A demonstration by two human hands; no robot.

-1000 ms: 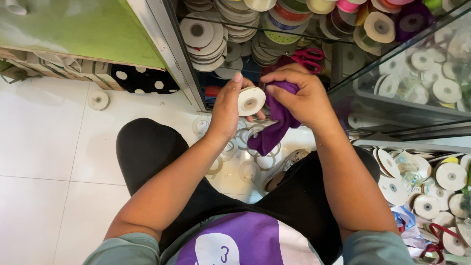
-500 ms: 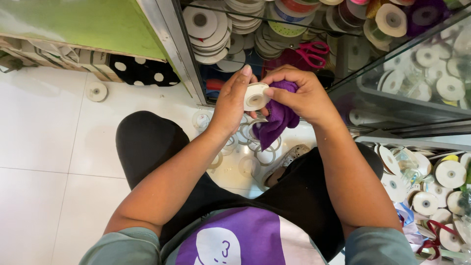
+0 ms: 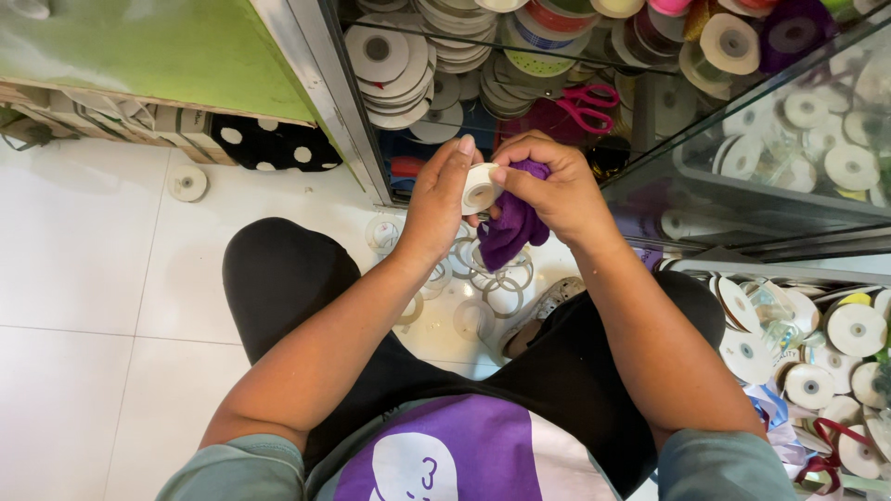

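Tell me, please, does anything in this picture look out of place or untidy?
Yes. One white spool lies alone on the floor tiles, apart from the stacked spools in the glass cabinet. Empty clear rings are scattered on the floor under the hands, below the purple ribbon.

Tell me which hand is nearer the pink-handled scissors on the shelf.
Right. The right hand, pinching purple ribbon, sits just below the pink-handled scissors. The left hand, holding the white spool, is farther off, down and to their left.
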